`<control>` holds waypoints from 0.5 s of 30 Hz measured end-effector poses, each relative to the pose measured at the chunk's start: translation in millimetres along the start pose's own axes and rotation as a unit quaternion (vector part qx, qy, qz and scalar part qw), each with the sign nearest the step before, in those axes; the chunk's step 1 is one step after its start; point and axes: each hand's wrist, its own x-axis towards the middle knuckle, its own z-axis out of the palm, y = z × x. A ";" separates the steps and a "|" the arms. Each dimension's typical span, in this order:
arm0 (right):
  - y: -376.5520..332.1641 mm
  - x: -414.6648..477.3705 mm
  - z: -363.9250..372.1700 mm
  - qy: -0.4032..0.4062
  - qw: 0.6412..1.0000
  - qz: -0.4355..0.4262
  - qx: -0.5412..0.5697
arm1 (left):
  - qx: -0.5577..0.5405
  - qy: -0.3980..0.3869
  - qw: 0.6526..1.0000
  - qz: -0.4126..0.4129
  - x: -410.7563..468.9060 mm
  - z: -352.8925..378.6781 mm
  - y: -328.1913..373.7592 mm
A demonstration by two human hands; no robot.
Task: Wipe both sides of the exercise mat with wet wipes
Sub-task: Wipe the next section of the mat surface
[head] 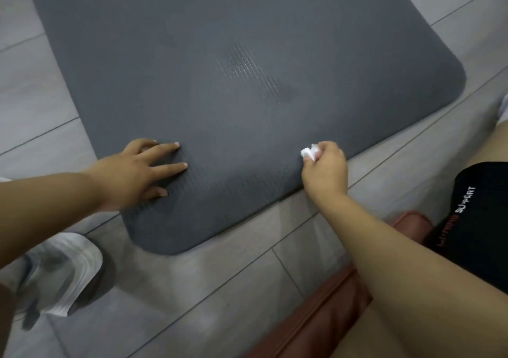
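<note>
A dark grey ribbed exercise mat lies flat on the tiled floor, its near rounded end toward me. A damp shiny patch shows near its middle. My left hand presses flat on the mat's near left part, fingers straight and spread. My right hand pinches a crumpled white wet wipe at the mat's near right edge, with the wipe touching the mat.
Grey floor tiles surround the mat. A white slipper is at the lower left. A brown cushioned seat and my leg in black shorts fill the lower right.
</note>
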 end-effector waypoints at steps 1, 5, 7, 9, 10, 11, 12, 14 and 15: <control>-8.4 -18.3 7.5 -0.034 0.998 -0.051 -0.020 | -0.001 -0.011 1.000 -0.021 -1.9 0.7 -0.1; -39.2 -98.4 38.7 -0.192 0.943 -0.271 0.007 | -0.023 -0.088 0.990 -0.108 -9.4 9.9 -0.5; -50.7 -124.4 42.4 -0.310 0.894 -0.323 -0.033 | 0.006 -0.120 0.987 -0.108 -9.7 7.4 6.4; -55.4 -128.2 38.2 -0.363 0.854 -0.366 -0.069 | 0.027 -0.120 0.986 -0.114 -10.9 5.5 14.0; -50.8 -122.6 34.6 -0.328 0.850 -0.400 -0.096 | 0.037 -0.124 0.985 -0.115 -11.2 6.3 17.0; -45.5 -112.1 28.3 -0.299 0.866 -0.386 -0.105 | 0.045 -0.125 0.984 -0.114 -11.9 6.6 21.7; -34.2 -97.4 23.9 -0.257 0.896 -0.348 -0.099 | 0.051 -0.125 0.985 -0.111 -12.9 7.6 26.1; -16.7 -69.1 12.8 -0.164 0.954 -0.240 -0.074 | 0.054 -0.116 0.987 -0.099 -14.3 9.0 37.6; -10.2 -57.9 8.3 -0.102 0.966 -0.220 -0.090 | 0.057 -0.108 0.989 -0.089 -14.9 8.8 42.9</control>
